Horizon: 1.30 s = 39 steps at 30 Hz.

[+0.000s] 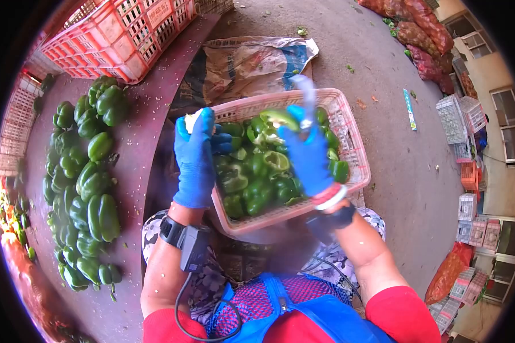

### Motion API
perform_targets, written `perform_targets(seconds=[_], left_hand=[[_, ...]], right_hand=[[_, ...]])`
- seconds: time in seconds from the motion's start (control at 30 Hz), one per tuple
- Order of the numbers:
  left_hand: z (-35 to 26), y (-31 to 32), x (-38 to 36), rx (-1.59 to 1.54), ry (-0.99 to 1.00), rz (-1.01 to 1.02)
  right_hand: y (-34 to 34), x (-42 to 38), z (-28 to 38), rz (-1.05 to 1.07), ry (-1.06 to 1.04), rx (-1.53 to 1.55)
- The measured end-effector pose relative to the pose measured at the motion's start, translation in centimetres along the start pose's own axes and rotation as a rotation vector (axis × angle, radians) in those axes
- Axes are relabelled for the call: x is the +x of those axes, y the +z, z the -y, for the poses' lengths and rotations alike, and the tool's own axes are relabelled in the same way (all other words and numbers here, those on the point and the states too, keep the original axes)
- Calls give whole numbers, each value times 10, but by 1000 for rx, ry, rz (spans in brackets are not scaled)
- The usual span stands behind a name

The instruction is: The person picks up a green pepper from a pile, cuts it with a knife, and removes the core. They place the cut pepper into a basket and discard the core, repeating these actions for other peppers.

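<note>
My left hand point(193, 163), in a blue glove, is closed around a pale piece point(192, 121) that looks like a bell pepper's core, above the left end of the crate. Over the crate's right half is my right hand point(308, 163), also gloved in blue and blurred by motion. Its fingers grip a knife point(306, 94) with the blade pointing up and away. A cut green bell pepper piece point(278, 118) is at the fingertips of that hand. Below both hands, the pink plastic crate point(353, 143) holds cut green bell peppers point(258, 194), several showing hollow insides.
Whole green bell peppers point(100, 214) are heaped on the reddish surface point(133, 143) to my left. An orange-pink crate point(129, 48) stands at upper left. A woven sack point(240, 68) lies behind the crate. Filled sacks point(426, 26) and stacked crates point(452, 120) line the right side.
</note>
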<state>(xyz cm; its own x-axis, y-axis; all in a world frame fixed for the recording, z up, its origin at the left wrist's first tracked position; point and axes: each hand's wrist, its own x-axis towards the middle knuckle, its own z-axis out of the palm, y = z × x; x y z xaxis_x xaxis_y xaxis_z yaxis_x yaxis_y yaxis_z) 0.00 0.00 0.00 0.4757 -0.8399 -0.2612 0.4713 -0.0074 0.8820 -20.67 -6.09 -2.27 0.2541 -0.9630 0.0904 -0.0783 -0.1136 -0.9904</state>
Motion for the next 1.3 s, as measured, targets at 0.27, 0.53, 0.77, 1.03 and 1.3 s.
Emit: perform_targets(seconds=[0.27,0.53,0.77,1.03,1.3], left_hand=[[-47,-59,-24,-182,14,80],[-135,-252,-242,476,-247,-122],[-44,-384,-478,676,-1041,-257],[-59,-335,-429,872,-738,-505],[-154,-190,-152,1236,284,-352]], right_hand=[[16,-21,-57,209,404,-346],[-25,23,-59,-16,437,47],[-21,-29,-123,301,229,-958],[-47,-2,-104,-19,498,137],[-18,-21,-100,133,697,200]])
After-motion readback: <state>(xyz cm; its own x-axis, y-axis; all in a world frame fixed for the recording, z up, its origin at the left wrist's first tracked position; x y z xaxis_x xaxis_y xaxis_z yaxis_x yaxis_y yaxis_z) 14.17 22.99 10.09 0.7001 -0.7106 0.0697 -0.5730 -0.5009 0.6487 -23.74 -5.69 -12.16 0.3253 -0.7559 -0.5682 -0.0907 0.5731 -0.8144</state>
